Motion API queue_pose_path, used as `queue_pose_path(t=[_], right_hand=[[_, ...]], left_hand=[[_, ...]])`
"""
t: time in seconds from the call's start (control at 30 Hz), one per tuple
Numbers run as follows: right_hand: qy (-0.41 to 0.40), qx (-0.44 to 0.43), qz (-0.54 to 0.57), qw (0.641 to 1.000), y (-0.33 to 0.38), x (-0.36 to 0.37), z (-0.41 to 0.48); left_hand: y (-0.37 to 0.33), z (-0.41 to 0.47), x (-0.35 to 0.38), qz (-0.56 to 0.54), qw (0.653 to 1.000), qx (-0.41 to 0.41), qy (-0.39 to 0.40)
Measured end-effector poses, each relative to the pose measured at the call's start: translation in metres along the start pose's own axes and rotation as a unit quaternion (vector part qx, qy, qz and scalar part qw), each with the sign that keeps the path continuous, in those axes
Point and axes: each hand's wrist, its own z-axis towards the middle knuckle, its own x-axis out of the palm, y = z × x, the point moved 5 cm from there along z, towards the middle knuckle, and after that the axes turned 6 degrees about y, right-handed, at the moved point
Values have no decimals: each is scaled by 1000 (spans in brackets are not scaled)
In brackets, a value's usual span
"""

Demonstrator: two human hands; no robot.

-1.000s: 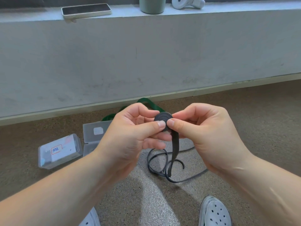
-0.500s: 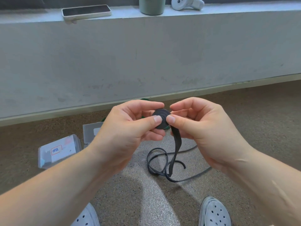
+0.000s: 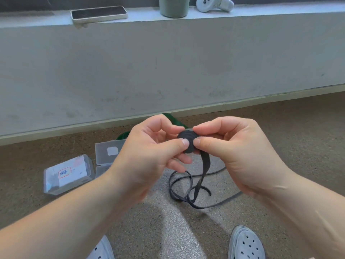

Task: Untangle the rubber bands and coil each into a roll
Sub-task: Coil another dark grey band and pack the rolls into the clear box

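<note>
A small tight coil of black rubber band point(image 3: 188, 141) is held in mid-air between both hands. My left hand point(image 3: 149, 157) pinches the coil from the left with thumb and fingers. My right hand point(image 3: 237, 154) pinches it from the right. The band's loose tail point(image 3: 204, 165) hangs from the coil down to the floor, where it lies in a few slack loops point(image 3: 183, 191). A green rubber band point(image 3: 172, 118) lies on the floor behind my hands, mostly hidden by them.
Two clear plastic boxes point(image 3: 68, 174) point(image 3: 107, 152) sit on the speckled floor at the left. A low grey wall runs across; its ledge carries a phone point(image 3: 99, 13), a green cup point(image 3: 174, 6) and a white controller point(image 3: 214, 4). My shoes point(image 3: 246, 243) show at the bottom.
The hands keep the same pinch on the coil and have turned it slightly; the hanging tail and floor loops have shifted a little.
</note>
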Motion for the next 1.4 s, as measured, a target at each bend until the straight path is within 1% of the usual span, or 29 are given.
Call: queue_pose_path(t=[0.07, 0.17, 0.23, 0.3, 0.5, 0.6, 0.7, 0.77, 0.83, 0.9, 1.0, 1.1, 1.2, 1.33, 1.4], right_hand=[[14, 11, -16, 1000, 1, 0, 1], [17, 17, -18, 1000, 1, -1, 2], [6, 15, -12, 1000, 1, -3, 3], [-1, 19, -5, 1000, 0, -3, 2], [-21, 23, -11, 999, -2, 0, 0], [-36, 8, -28, 999, -3, 1, -1], [-50, -2, -55, 997, -3, -4, -1], [-30, 10, -64, 997, -3, -6, 0], [-3, 26, -70, 997, -2, -6, 0], [14, 36, -66, 997, 0, -4, 0], [16, 41, -29, 999, 1, -4, 2], [11, 62, -2, 998, 1, -3, 2], [20, 71, 0, 997, 0, 0, 1], [6, 47, 5, 999, 2, 1, -1], [-5, 29, -13, 999, 2, 0, -1]], left_hand=[[-5, 3, -5, 68, 998, 11, 0], [-10, 5, -7, 88, 996, 27, 16], [-10, 5, -6, 69, 997, 28, 28], [-10, 4, -5, 46, 998, 30, 23], [-3, 1, -2, -38, 998, 12, -43], [-1, -1, 0, -56, 997, 12, -60], [3, -3, 4, -34, 999, -14, -30], [1, -2, 4, 22, 999, -27, 6], [-4, 1, 0, 80, 996, -21, 27], [-9, 3, -2, 90, 995, -16, 37], [-12, 3, -3, 61, 997, -10, 36], [-12, 2, -3, 17, 1000, -9, 8], [-9, 1, -3, -42, 999, -23, -22], [-2, -3, 0, -103, 993, -33, -36], [1, -5, 4, -104, 994, -39, -26]])
